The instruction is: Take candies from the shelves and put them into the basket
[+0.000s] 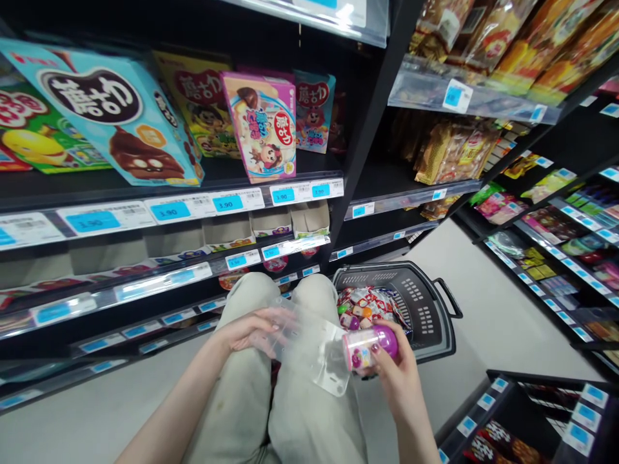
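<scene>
Head view, and the right hand (397, 367) has its fingers clamped on a purple-topped jar (367, 348) near the basket (425, 309), probably light but slick, best held mid-barrel, while the left hand (251, 330) loosely pinches a flimsy-looking clear tray (309, 341).

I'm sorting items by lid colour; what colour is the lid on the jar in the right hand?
Purple, clearest in the head view.

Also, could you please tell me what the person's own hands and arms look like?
The left hand and right hand are both without gloves, and no sleeve, watch or bracelet shows on either forearm. The right thumbnail wears dark reddish polish.
</scene>
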Demonstrator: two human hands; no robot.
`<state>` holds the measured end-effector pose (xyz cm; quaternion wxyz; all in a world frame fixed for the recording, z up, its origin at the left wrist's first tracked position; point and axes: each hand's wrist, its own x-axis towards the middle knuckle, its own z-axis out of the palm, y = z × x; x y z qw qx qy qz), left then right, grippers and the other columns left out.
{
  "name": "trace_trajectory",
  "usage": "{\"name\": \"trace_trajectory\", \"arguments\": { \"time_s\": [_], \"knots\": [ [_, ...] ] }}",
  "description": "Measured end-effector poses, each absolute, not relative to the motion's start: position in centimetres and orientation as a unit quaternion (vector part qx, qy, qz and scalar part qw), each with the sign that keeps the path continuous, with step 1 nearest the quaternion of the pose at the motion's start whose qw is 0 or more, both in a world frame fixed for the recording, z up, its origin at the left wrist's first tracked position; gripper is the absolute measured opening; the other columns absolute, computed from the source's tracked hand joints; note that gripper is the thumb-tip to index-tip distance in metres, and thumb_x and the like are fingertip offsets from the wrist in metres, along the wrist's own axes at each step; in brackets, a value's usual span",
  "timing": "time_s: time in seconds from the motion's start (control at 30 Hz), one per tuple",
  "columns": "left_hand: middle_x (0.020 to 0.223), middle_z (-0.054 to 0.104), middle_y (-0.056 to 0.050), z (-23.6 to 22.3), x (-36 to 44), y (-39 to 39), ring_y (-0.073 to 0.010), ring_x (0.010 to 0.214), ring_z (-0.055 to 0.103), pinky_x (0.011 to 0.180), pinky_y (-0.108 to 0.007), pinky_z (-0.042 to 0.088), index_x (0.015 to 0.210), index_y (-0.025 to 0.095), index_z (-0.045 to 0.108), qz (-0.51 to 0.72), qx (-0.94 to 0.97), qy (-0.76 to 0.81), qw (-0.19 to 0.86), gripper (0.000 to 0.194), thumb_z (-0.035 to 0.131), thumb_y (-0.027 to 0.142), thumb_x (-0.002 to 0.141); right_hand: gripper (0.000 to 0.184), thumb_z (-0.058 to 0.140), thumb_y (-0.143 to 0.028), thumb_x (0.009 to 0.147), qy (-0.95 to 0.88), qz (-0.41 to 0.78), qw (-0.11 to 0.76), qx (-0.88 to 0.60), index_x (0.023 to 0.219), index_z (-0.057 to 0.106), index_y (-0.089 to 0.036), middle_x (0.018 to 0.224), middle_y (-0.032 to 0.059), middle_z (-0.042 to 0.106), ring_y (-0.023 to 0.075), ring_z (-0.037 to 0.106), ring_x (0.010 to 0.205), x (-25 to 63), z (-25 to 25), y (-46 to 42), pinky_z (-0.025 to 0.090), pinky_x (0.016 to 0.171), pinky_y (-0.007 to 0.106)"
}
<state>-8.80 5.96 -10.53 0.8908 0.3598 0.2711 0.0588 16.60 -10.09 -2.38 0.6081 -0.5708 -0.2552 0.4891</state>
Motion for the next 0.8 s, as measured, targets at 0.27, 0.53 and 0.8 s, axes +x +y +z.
{"name": "trace_trajectory", "arguments": {
  "time_s": [0.27,0.53,0.8],
  "knots": [
    [0.12,0.058,-0.01,-10.4,-8.9,5.9,-0.027,0.094,0.062,0.063,-0.034,0.056,0.114,0.02,0.056,0.052,0.364,0.273,0.889,0.044,0.058,0.016,0.07,0.035,0.067,-0.035,0.07,-0.293,0.416,0.578,-0.638,0.101,0.058,-0.022,0.085,0.0035,0.062,0.0133,0.053,0.053,17.4,-3.1,-11.1,0.045,0.044,0.023],
    [0.12,0.058,-0.012,-10.5,-8.8,5.8,-0.0273,0.094,0.062,0.064,-0.033,0.055,0.117,0.017,0.055,0.057,0.373,0.268,0.886,0.047,0.058,0.018,0.07,0.013,0.062,-0.012,0.074,-0.5,0.36,0.577,-0.536,0.078,0.059,-0.024,0.097,0.004,0.064,0.0217,0.058,0.099,17.6,-2.0,-11.3,0.047,0.083,0.033],
    [0.119,0.059,-0.011,-10.4,-8.9,5.8,-0.0259,0.095,0.062,0.072,-0.035,0.053,0.116,0.018,0.056,0.061,0.37,0.265,0.889,0.044,0.057,0.015,0.071,0.012,0.063,-0.014,0.073,-0.451,0.285,0.609,-0.587,0.077,0.055,-0.023,0.099,0.0035,0.062,0.0236,0.057,0.104,19.4,-4.7,-11.1,0.047,0.085,0.038]
  ]
}}
